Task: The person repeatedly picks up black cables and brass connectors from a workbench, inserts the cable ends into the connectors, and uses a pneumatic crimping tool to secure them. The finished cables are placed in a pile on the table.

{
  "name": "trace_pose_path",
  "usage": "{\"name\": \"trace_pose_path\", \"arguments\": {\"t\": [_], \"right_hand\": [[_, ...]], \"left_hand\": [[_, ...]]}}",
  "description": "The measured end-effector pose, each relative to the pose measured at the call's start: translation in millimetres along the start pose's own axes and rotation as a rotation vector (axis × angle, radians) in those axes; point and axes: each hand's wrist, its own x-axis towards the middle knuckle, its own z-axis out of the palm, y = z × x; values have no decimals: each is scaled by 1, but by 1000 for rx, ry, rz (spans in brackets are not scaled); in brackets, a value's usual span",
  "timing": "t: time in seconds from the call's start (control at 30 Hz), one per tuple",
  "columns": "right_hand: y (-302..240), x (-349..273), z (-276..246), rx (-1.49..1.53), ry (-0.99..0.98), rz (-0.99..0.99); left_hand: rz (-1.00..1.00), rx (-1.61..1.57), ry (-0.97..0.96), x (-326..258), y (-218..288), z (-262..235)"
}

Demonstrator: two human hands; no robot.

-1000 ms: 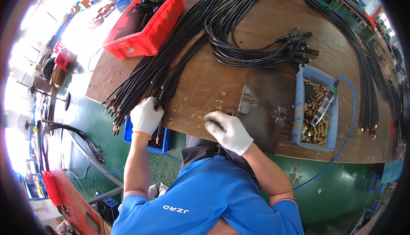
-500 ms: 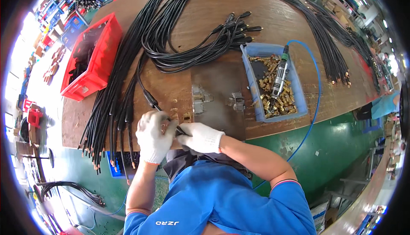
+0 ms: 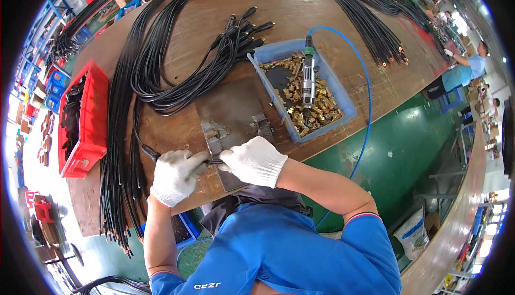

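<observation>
My left hand (image 3: 177, 175), in a white knit glove, is closed round a black cable (image 3: 214, 162) near the table's front edge. My right hand (image 3: 254, 161), gloved alike, pinches the same cable a short way to the right; its fingertips cover the cable's end. A thicker black sleeve (image 3: 151, 153) on this cable shows just beyond my left hand. Under and past my right hand lies a dark metal plate (image 3: 228, 104). It carries two small metal fixtures, a left one (image 3: 214, 133) and a right one (image 3: 262, 125).
A blue bin (image 3: 343, 102) of brass fittings (image 3: 322, 102) stands right, a power screwdriver (image 3: 308, 75) with a blue hose (image 3: 369, 96) lying across it. Bundled black cables (image 3: 155, 94) cover the left, beside a red bin (image 3: 99, 118) of black parts. A co-worker (image 3: 466, 67) sits far right.
My view has turned, so the table appears rotated. Both hands have moved from the table's front edge up to the metal plate, bringing the cable with them.
</observation>
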Motion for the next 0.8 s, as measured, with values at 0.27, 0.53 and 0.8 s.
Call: {"name": "trace_pose_path", "arguments": {"t": [0.27, 0.53, 0.8], "right_hand": [[10, 16, -7, 13, -21, -140], [172, 27, -88, -315, 171, 527], [222, 52, -68, -713, -202, 549]], "left_hand": [[-31, -273, -105, 7, 0, 3], [-99, -300, -58, 4, -1, 11], [-172, -270, -50, 3, -4, 32]]}}
